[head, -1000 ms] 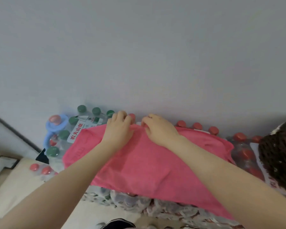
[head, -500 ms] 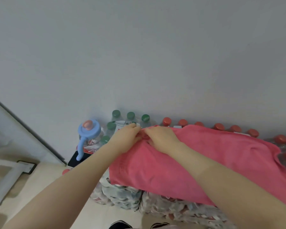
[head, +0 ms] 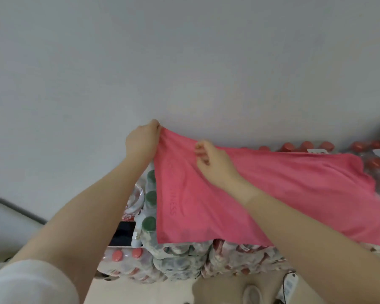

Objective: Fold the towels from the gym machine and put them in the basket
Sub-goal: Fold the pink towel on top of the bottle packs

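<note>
A pink towel (head: pixel 261 194) with faint printed letters lies spread over shrink-wrapped packs of water bottles against the wall. My left hand (head: pixel 142 139) pinches the towel's far left corner and lifts it up off the bottles. My right hand (head: pixel 213 163) hovers over the towel's far edge a little to the right, fingers curled; whether it pinches the cloth is unclear. The towel's left part hangs raised while its right part rests on the bottles. No basket and no gym machine show in the head view.
Green-capped bottles (head: pixel 150 198) stand left of the towel, red-capped bottles (head: pixel 305 147) along the wall behind it. Lower wrapped packs (head: pixel 184 264) sit in front. A grey wall (head: pixel 184 62) fills the upper view. A shoe (head: pixel 252 294) shows on the floor.
My left hand has lifted the towel's far left corner up and away from the bottles. My right hand has separated from it and shifted right along the edge. The view swung left.
</note>
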`<state>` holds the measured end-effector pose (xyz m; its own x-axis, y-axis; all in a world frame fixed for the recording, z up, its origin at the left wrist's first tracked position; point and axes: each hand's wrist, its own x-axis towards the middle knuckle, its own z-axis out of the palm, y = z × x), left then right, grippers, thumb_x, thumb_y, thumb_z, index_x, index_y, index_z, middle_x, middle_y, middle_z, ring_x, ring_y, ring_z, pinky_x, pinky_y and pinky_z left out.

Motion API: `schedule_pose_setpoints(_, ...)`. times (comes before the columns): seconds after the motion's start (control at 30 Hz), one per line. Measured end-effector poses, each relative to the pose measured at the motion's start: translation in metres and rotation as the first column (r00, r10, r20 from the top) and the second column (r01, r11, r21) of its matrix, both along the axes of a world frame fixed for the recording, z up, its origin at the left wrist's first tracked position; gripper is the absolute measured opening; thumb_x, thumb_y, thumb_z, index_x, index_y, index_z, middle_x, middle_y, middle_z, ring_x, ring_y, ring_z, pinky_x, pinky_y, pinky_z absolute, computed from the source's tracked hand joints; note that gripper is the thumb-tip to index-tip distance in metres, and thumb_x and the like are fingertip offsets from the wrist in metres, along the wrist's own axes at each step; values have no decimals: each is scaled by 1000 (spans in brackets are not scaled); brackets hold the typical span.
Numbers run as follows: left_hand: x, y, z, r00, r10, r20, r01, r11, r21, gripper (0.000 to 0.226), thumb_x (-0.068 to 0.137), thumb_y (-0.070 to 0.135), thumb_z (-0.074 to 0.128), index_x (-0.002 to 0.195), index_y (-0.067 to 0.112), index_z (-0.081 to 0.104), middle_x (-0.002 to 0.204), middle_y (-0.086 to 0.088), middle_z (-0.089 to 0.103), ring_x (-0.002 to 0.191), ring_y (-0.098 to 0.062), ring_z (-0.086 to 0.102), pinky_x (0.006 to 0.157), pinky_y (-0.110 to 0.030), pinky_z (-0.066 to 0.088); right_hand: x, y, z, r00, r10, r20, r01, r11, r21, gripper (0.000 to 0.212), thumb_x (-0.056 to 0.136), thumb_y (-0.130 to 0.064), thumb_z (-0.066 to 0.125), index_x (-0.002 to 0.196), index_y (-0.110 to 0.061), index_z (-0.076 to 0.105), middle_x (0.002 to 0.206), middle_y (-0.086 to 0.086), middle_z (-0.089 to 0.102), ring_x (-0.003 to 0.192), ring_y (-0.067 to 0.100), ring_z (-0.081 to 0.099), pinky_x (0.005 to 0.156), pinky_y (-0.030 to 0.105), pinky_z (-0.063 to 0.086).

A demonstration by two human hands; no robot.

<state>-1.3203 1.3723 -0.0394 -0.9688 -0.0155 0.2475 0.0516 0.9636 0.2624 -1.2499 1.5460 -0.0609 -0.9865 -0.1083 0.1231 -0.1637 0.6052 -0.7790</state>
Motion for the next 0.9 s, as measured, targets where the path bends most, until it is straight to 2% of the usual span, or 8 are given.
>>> schedule_pose_setpoints(0.2,15,13,-35,998,-47,-41,41,989,-139,35,85,2,44,119,2,47,112,-22,53,101,-39,52,78,-46,40,38,33,-26,999,21,25,-28,941,339,44,94,-16,45,137,-7,40,146,11,39,136,23,34,112,28,19)
schedule_pose_setpoints(0.33,77,92,-39,801,-570,-184,573,819,-44,32,73,15,38,94,3,60,84,-19,58,72,-35,59,60,-37,47,54,61,-36,1000,17,-2,-14,862,507,66,86,-38,22,144,-6,27,154,11,20,144,24,17,118,39,15)
schedule_pose_setpoints(0.43,111,139,-53,640,-763,90,769,636,-69,57,84,36,30,127,5,49,121,-21,54,106,-35,56,87,-39,47,74,106,-52,998,-51,23,27,796,605,87,72,-50,5,146,-6,20,155,11,16,144,24,15,119,39,9)
schedule_pose_setpoints(0.5,116,149,-61,617,-716,326,778,617,-116,79,83,58,12,146,12,20,154,-12,21,141,-26,24,114,-38,19,94,143,-56,987,-149,63,72,754,653,88,74,-55,0,146,-9,22,155,10,20,143,23,18,116,35,3)
schedule_pose_setpoints(0.63,114,160,-59,661,-606,442,728,662,-180,84,82,71,9,149,20,6,158,-1,5,145,-16,6,117,-32,6,121,186,-60,996,-85,12,42,603,797,66,84,-50,28,126,-10,57,131,12,57,120,27,55,111,45,22)
schedule_pose_setpoints(0.7,121,175,-53,729,-514,451,648,731,-214,87,82,72,11,148,15,12,157,-3,11,145,-19,10,117,-34,9,132,203,-62,990,-130,-61,129,623,772,65,85,-50,27,132,-13,51,140,10,47,129,25,46,111,44,10)
schedule_pose_setpoints(0.77,131,196,-49,789,-445,424,574,779,-251,81,89,66,17,147,9,15,156,-8,14,145,-23,9,117,-37,8,147,231,-63,948,-308,-82,281,688,669,69,87,-52,12,146,-19,22,154,1,11,143,20,15,114,40,-4)
schedule_pose_setpoints(0.9,154,250,-47,748,-598,289,657,728,-196,70,93,56,19,148,13,11,157,-8,5,145,-22,0,117,-35,-1,180,296,-74,701,-696,158,655,715,244,65,97,-49,21,149,-14,6,157,10,2,144,27,9,116,43,9)
